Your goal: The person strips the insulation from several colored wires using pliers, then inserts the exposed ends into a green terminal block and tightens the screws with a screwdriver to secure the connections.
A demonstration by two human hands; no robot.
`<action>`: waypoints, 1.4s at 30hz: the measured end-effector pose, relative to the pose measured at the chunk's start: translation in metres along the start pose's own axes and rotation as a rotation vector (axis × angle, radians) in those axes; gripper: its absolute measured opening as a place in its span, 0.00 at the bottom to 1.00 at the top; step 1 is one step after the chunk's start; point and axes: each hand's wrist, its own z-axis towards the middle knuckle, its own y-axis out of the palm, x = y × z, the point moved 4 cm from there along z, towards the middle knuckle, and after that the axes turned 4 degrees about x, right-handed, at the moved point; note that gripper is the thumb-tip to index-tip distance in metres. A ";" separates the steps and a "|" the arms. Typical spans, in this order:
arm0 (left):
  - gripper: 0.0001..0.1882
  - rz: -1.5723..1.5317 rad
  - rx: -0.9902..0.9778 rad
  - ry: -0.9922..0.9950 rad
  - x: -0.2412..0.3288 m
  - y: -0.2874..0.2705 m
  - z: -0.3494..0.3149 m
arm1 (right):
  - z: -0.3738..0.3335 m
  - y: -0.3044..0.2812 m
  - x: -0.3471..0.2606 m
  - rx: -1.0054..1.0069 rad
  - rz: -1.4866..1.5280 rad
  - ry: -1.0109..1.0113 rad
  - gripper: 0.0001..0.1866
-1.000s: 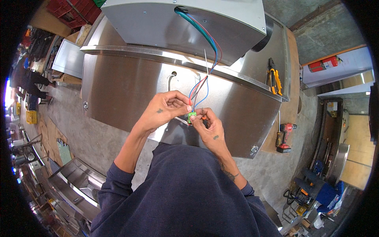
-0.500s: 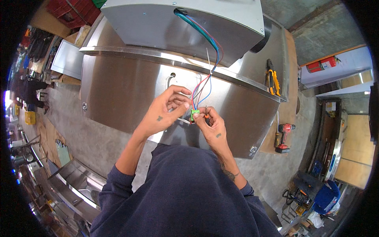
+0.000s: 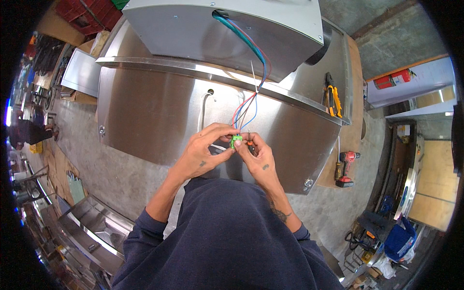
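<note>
A small green terminal block (image 3: 236,139) sits between my two hands, with thin red, blue and dark wires (image 3: 254,105) running into its far side. My left hand (image 3: 205,147) is closed, its fingertips pinching the block's left side near the wire ends. From the right, my right hand (image 3: 257,151) grips the same block between thumb and fingers. Tucked in that hand's fingers is a small screwdriver (image 3: 251,144) with an orange and black handle, partly hidden. Up the bundle, a white cable tie (image 3: 253,77) holds the wires together.
The wires come from a hole in a grey metal box (image 3: 193,36) on the steel unit (image 3: 145,111). A white cable (image 3: 201,108) leaves a hole in its panel. Yellow-handled pliers (image 3: 332,99) lie at right, near a red drill (image 3: 346,169) and another screwdriver (image 3: 339,170).
My left hand has moved right and nearer, from beside the wires onto the terminal block. My right hand still holds the block, shifted slightly left.
</note>
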 end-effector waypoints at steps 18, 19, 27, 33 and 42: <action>0.24 -0.045 0.038 -0.046 -0.012 -0.004 0.000 | -0.023 -0.006 -0.049 0.183 -0.712 -0.703 0.10; 0.24 -0.044 0.039 -0.044 -0.010 -0.005 0.000 | -0.023 -0.005 -0.050 0.178 -0.715 -0.703 0.10; 0.24 0.008 0.034 -0.012 -0.006 -0.006 0.000 | -0.020 -0.003 -0.050 0.164 -0.730 -0.728 0.10; 0.23 0.049 0.024 0.001 -0.002 -0.005 0.001 | -0.022 -0.003 -0.054 0.141 -0.780 -0.727 0.10; 0.22 0.096 0.012 0.019 0.004 -0.001 0.001 | -0.024 -0.002 -0.064 0.154 -0.892 -0.756 0.10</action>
